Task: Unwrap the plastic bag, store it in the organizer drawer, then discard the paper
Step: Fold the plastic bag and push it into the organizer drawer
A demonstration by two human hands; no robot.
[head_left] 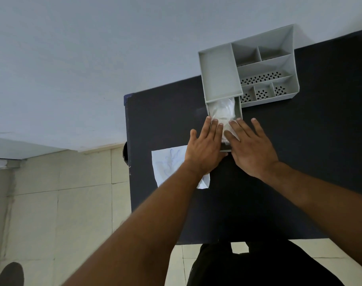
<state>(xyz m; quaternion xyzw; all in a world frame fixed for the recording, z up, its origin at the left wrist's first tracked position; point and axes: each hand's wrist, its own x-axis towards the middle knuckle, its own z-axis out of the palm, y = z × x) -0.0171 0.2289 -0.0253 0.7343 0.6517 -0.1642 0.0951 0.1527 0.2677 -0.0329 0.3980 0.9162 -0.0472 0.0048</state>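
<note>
Both flat, open hands, left hand [204,150] and right hand [251,149], are pressing the plastic bag [223,114] into the pulled-out drawer [240,112]; the paper [167,164] is lying undiscarded on the bench [299,162].

The organizer [266,65] is sitting at the far end of the surface [299,162]. Its drawer [241,112] is standing pulled out toward the person, with the plastic bag [223,112] lying in it. Both hands are resting flat on the drawer's near end: the left hand [204,149] at its left side, the right hand [252,149] at its right. The paper [169,166] is lying on the surface, near-left of the drawer, partly under the left wrist.
</note>
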